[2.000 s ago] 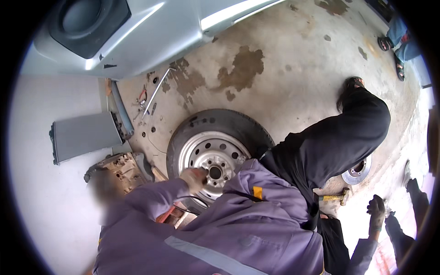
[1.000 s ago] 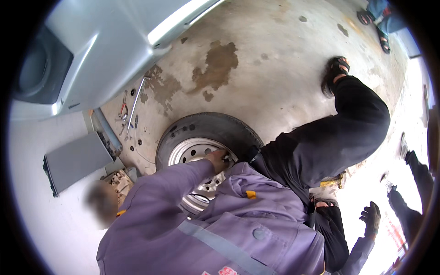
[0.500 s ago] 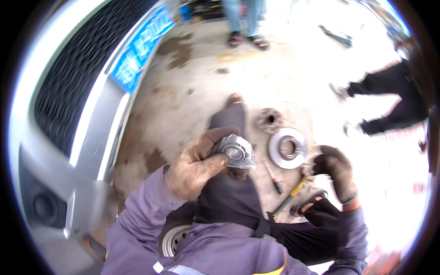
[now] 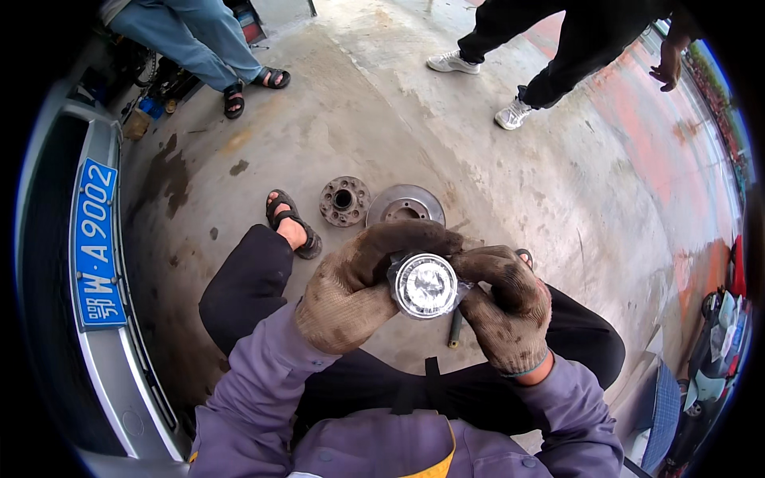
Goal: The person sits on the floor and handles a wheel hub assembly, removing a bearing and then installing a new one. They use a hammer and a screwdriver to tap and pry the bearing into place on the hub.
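Observation:
My left hand (image 4: 343,295), in a stained knit glove, is wrapped round a round shiny metal part (image 4: 424,284) in clear plastic, which looks like a bearing. My right hand (image 4: 504,303), gloved likewise, is closed at its right side, pinching the plastic. Beyond my hands on the concrete lie a rusty flanged hub (image 4: 343,201) with a center hole and a metal brake disc (image 4: 405,197), partly hidden by my left glove. A tool handle (image 4: 454,331) shows below the part.
A car bumper (image 4: 131,382) stands close on my left. A person in jeans and sandals (image 4: 199,44) stands at upper left, another in black trousers and white shoes (image 4: 550,52) at upper right. Scooters (image 4: 709,358) are at far right. My own bent legs (image 4: 243,283) frame the parts.
The view has swung from the wheel lying flat toward the open floor. My right hand has come over from the right onto the wrapped part held in my left hand.

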Tool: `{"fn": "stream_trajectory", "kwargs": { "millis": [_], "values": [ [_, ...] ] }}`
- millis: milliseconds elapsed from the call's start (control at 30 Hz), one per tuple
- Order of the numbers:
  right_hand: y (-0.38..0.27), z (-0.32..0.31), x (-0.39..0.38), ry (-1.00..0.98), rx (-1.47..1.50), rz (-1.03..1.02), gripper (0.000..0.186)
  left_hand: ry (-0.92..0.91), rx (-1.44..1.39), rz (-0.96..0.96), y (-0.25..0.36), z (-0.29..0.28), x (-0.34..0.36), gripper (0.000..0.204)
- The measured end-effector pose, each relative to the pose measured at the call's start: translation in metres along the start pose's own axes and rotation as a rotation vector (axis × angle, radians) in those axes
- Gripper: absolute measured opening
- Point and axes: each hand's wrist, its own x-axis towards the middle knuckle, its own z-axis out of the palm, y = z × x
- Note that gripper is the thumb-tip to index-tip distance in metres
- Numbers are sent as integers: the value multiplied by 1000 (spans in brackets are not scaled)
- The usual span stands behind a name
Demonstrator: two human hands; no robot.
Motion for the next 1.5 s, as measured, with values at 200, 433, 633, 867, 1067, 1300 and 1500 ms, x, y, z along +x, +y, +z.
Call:
{"fn": "stream_trajectory", "kwargs": {
  "millis": [200,433,633,867,1067,1300,1500],
  "values": [
    [20,6,6,59,107,345,24,-38,-4,-107,-26,-23,13,45],
    [17,10,19,9,310,702,22,75,-77,-340,-31,-30,15,41],
    [19,17,22,32,226,506,37,71,325,-118,-31,-33,14,40],
    [28,17,11,-28,175,279,47,75,424,84,-35,-32,11,41],
    [29,21,8,-57,106,311,47,121,419,149,-39,-32,6,41],
    [28,22,9,-44,440,474,56,118,603,241,-38,-33,8,39],
    [24,27,10,-135,444,550,59,37,584,227,-39,-40,8,37]
  ]
}}
